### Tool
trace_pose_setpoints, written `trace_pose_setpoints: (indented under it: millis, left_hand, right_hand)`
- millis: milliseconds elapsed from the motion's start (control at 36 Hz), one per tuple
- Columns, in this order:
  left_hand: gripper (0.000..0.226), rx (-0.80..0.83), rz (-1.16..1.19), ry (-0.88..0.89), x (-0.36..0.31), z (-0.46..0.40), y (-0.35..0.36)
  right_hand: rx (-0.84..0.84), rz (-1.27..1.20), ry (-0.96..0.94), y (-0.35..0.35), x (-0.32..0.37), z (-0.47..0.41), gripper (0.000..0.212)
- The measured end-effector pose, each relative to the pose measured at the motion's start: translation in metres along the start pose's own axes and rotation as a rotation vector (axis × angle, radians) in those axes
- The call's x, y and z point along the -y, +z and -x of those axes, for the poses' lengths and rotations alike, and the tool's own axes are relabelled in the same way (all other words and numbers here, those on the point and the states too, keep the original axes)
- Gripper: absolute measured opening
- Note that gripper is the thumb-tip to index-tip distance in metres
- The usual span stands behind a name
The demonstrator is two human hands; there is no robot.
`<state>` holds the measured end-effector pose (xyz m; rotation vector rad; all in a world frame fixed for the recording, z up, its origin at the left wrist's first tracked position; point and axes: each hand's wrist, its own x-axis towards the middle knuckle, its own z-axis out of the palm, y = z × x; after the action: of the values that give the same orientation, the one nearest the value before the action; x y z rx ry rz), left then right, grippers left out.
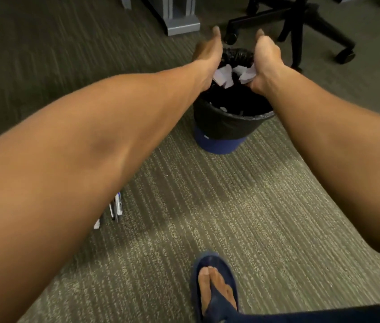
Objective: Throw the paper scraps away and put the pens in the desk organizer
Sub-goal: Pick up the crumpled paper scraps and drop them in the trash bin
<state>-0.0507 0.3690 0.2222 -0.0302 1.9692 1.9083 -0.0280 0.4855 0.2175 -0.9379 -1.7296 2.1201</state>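
Right now both arms are stretched out over a wastebasket (221, 127) standing on the carpeted floor (242, 217), a blue bin lined with a black bag whose plastic folds down over its rim. The left hand (207, 54) hangs above the far left part of the bin's opening, thumb raised, with white paper scraps (222, 76) bunched under its palm; whether its fingers are curled shut on them I cannot tell, since they are hidden beneath the hand. The right hand (267, 59) is over the right side of the opening, thumb up too, and its fingers are closed around another crumpled wad of white paper (247, 74). A few pale bits lie inside the bag lower down. On the floor to the left, partly hidden under the left forearm, a small cluster of pens (116, 206) lies close together. Beyond the bin stand the black wheeled base of an office chair (301, 24) and a grey table leg (179, 22). One foot in a dark blue sandal (214, 290) is planted on the carpet at the near edge.
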Motion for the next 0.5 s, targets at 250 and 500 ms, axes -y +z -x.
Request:
trace_pose_setpoints:
  millis: [250, 500]
  left_hand:
    - [0.067, 0.067, -0.029, 0.091, 0.01, -0.014, -0.027]
    - [0.057, -0.039, -0.052, 0.043, 0.02, -0.007, -0.114]
  right_hand:
    - [-0.07, 0.117, -0.076, -0.005, -0.005, -0.003, 0.064]
    - [-0.166, 0.458, -0.226, 0.038, -0.024, 0.007, 0.058]
